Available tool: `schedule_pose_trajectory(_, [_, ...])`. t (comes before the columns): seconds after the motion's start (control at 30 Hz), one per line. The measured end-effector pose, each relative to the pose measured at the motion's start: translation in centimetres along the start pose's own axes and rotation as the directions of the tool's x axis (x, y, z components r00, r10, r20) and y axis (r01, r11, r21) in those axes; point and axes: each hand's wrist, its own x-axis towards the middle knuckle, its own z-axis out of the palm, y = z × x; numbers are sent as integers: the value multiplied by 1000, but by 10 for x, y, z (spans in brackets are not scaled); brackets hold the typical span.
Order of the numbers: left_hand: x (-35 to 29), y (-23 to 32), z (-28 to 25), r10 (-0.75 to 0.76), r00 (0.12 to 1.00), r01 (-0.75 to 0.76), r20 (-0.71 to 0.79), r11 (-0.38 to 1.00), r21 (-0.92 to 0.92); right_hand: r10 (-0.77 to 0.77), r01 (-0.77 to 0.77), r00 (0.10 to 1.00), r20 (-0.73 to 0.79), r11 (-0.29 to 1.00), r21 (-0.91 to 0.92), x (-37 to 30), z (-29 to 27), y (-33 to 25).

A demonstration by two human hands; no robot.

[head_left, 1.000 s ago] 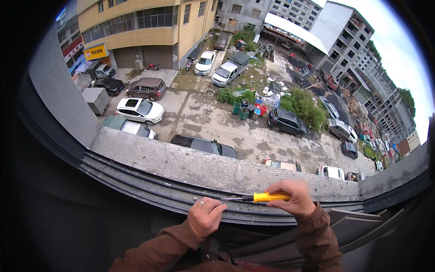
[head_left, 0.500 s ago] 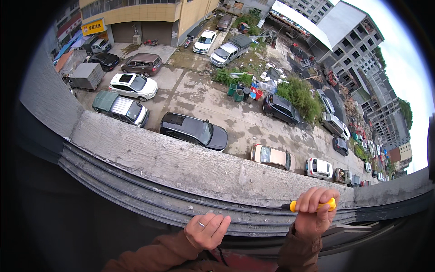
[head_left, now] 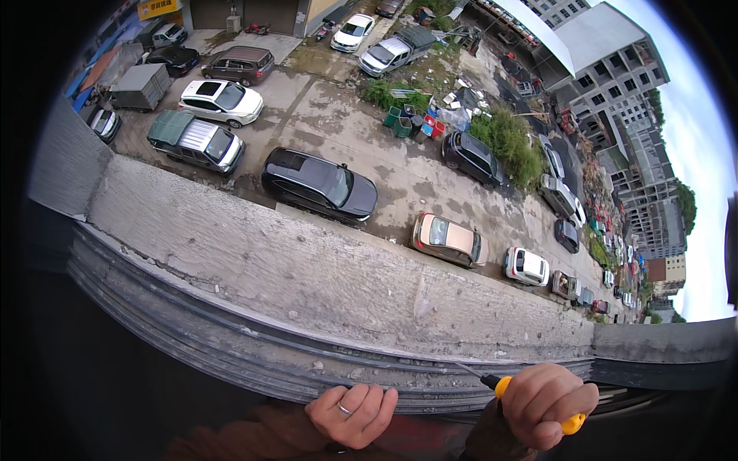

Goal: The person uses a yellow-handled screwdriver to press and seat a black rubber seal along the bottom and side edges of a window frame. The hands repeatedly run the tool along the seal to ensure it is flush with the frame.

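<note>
Screwdriver (head_left: 503, 386) is gripped in R hand (head_left: 550, 401) nr right end of window track (head_left: 231, 338), shaft angled left & outward twd outer edge. L hand (head_left: 352, 413) is curled at inner edge, clear of tip; its grip can't be told.

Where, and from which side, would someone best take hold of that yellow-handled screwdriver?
Probably by the thick yellow handle, coming from the right and near side: the thin metal shaft points forward and left over the window track, leaving the wider end nearer the person. The right hand wraps the handle, whose butt shows past the fist.
</note>
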Motion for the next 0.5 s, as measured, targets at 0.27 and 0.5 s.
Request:
schedule_pose_trajectory(0.27, [-1,1,4,-11,999,11,-37,1000,1,110,-111,993,37,994,25,-8,-9,16])
schedule_pose_trajectory(0.5, [-1,2,8,-10,998,11,-66,1000,8,290,-279,947,-137,956,96,-21,-18,35])
